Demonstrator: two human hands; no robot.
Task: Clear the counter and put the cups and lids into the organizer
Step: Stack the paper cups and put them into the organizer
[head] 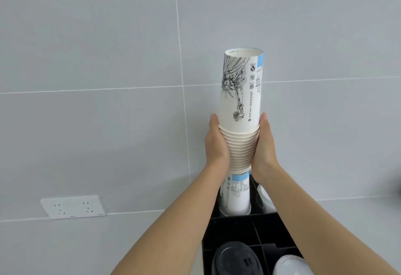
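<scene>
Cups point(240, 109) in a nested, upside-down stack stand between your two hands, held up in front of the grey tiled wall point(91, 57). The stack's long axis runs nearly upright, leaning slightly left at the top, with the base of the uppermost cup highest and the rolled rims bunched lower down. Your left hand point(216, 144) presses the left side of those rims and your right hand point(263, 151) presses the right side, fingers point(264, 120) laid flat along the paper, so both hands are closed on the stack from opposite sides. Neither hand is nearer than the other; they sit at much the same height.

Straight beneath the stack, another printed cup point(236, 196) sits in the back left compartment of the black organizer point(234, 229). The held stack's lowest rim is just above or touching it; your wrists hide the join, so you cannot tell which. That is what the coming move seems to turn on: the stack looks lined up over that compartment, and lowering it along its own axis should seat it there.

White lids point(265, 198) show partly in the back right compartment, behind your right wrist. Nearer you, a black lid point(236, 259) and a white lid point(291, 265) fill the front compartments. A wall socket point(72, 207) sits low at left.
</scene>
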